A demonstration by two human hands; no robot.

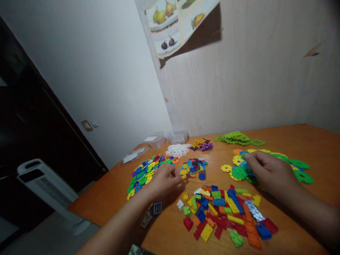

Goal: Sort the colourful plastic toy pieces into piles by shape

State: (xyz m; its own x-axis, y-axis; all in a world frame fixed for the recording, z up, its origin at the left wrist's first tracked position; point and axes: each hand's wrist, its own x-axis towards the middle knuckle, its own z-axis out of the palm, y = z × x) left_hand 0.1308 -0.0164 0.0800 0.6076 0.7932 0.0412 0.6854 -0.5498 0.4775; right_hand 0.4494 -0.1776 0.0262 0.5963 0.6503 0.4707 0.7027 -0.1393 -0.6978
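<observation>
Bricks (219, 202) on table (99, 196) | tubs (177, 137) near wall (244, 85) | left hand (166, 180) before discs (142, 172)

the left hand (166, 180) is near small colourful discs (193, 168).

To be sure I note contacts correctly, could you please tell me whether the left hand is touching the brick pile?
Apart: the head view shows a strip of table between the left hand and the brick pile.
</observation>
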